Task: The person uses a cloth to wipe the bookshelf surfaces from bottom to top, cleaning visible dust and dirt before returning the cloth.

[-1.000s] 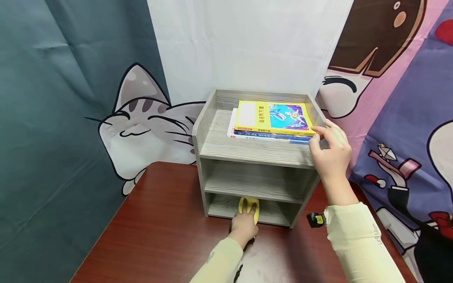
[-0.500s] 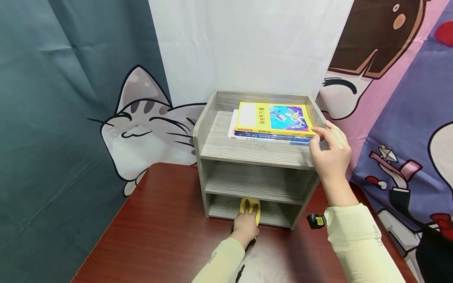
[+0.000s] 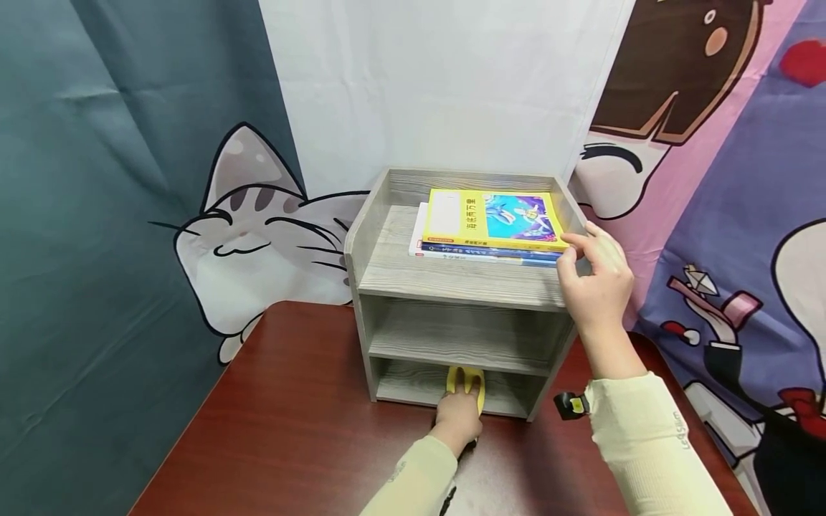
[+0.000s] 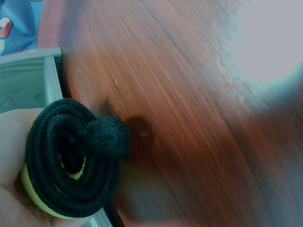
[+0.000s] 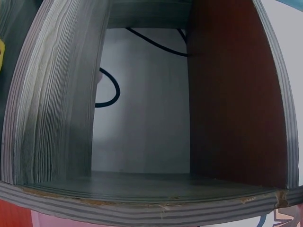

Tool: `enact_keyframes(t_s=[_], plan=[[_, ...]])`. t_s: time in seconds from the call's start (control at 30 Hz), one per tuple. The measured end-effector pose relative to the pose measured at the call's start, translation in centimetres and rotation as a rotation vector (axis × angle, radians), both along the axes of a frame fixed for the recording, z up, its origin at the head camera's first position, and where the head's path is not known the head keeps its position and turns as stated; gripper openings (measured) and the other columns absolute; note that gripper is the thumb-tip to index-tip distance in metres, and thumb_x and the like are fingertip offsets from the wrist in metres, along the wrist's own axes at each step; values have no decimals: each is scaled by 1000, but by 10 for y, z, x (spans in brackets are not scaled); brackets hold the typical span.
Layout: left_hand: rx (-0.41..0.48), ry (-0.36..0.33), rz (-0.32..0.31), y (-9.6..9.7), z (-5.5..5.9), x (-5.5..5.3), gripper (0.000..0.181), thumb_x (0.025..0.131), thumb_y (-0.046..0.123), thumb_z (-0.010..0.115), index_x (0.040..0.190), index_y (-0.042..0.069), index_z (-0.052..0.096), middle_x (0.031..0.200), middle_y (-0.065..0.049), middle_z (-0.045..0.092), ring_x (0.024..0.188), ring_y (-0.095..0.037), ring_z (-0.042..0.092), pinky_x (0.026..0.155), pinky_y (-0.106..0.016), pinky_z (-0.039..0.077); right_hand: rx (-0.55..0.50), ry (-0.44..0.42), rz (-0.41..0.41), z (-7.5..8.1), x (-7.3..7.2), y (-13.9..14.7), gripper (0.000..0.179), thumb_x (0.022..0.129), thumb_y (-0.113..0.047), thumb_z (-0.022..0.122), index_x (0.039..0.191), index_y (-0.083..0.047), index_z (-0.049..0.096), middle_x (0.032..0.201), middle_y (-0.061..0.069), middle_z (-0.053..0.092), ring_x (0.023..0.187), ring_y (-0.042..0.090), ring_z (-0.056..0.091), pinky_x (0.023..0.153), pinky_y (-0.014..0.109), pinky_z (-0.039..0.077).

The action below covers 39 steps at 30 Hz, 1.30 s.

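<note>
In the head view a small grey wood-grain shelf unit stands on the table. My left hand holds a rolled yellow-and-black cloth in its bottom compartment, two fingers lying along the yellow side. Seen from the left wrist, the cloth's black end is coiled in a spiral beside my palm. My right hand grips the unit's right side panel, with thumb and index fingertips close to the corner of a yellow book. Under that book lie a blue book and a white one.
The unit stands on a reddish-brown table. A cat-printed curtain hangs behind on the left, and a purple and pink printed one on the right. From the right wrist, a black cable shows behind the shelves.
My left hand has slid a little to the right along the bottom compartment with the cloth. The right hand and the books keep their places on the unit.
</note>
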<state>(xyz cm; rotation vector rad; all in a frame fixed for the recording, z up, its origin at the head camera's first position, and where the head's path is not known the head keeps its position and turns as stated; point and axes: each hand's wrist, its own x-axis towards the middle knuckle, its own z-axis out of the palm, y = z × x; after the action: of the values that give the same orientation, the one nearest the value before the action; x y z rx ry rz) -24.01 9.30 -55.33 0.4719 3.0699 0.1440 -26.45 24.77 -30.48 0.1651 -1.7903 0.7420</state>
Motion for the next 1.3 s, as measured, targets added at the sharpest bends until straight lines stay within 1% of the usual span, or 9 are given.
enact_keyframes(t_s=[0.23, 0.37, 0.5, 0.7, 0.83, 0.87, 1.0, 1.17, 1.3], plan=[[-25, 1, -21, 17, -2, 0, 84, 63, 36, 78, 139, 27, 43, 142, -12, 38, 83, -22, 59, 64, -26, 45, 5, 12, 14, 0, 1, -1, 25, 80, -13, 52, 88, -3, 73, 96, 13, 69, 107, 22, 58, 93, 34, 42], [-36, -13, -38, 25, -1, 0, 84, 64, 37, 77, 139, 27, 43, 141, -11, 39, 89, -20, 58, 66, -26, 45, 18, 12, 16, -1, 1, -1, 25, 80, -13, 51, 88, -2, 73, 97, 13, 69, 107, 23, 58, 93, 35, 41], [-47, -29, -53, 33, 0, -1, 77, 66, 37, 76, 136, 26, 46, 125, -5, 54, 87, -19, 58, 63, -27, 45, 4, 12, 21, -1, 1, -2, 25, 80, -13, 52, 88, -2, 73, 97, 13, 69, 107, 22, 58, 93, 35, 41], [-64, -20, -61, 45, 2, -2, 72, 66, 38, 76, 132, 26, 51, 115, -2, 59, 82, -16, 58, 57, -29, 44, -15, 32, 25, -1, 0, -4, 24, 79, -12, 53, 87, -3, 74, 96, 14, 68, 105, 23, 59, 92, 34, 42], [-69, -23, -50, 53, 2, -2, 64, 67, 38, 75, 126, 25, 56, 93, 2, 62, 78, -17, 57, 54, -30, 44, -16, 37, 20, -1, -1, -4, 24, 79, -12, 53, 87, -3, 74, 96, 14, 68, 105, 22, 59, 92, 34, 42], [-67, -28, -46, 55, 2, -1, 64, 67, 38, 75, 126, 25, 55, 91, 2, 61, 77, -17, 57, 54, -30, 44, -18, 37, 19, -1, -1, -4, 24, 79, -11, 53, 87, -3, 74, 96, 14, 68, 105, 22, 59, 91, 34, 42], [-59, -41, -40, 62, 3, 0, 62, 68, 39, 75, 125, 24, 55, 93, 3, 61, 79, -17, 57, 54, -31, 44, -25, 39, 19, -1, -1, -4, 24, 79, -11, 53, 87, -3, 74, 97, 14, 68, 105, 22, 59, 91, 34, 42], [-44, -24, -42, 67, 3, 1, 71, 66, 39, 76, 130, 19, 51, 109, 0, 59, 82, -14, 57, 60, -27, 44, -25, 37, 21, -1, -1, -5, 24, 79, -12, 53, 88, -3, 74, 96, 14, 68, 105, 22, 59, 92, 34, 42], [-17, -34, -14, 70, 4, 1, 82, 64, 38, 78, 134, 10, 45, 122, -2, 55, 83, -12, 57, 64, -26, 44, -26, 41, 15, 0, -1, -3, 25, 80, -12, 52, 88, -3, 74, 95, 15, 68, 105, 23, 59, 93, 34, 41]])
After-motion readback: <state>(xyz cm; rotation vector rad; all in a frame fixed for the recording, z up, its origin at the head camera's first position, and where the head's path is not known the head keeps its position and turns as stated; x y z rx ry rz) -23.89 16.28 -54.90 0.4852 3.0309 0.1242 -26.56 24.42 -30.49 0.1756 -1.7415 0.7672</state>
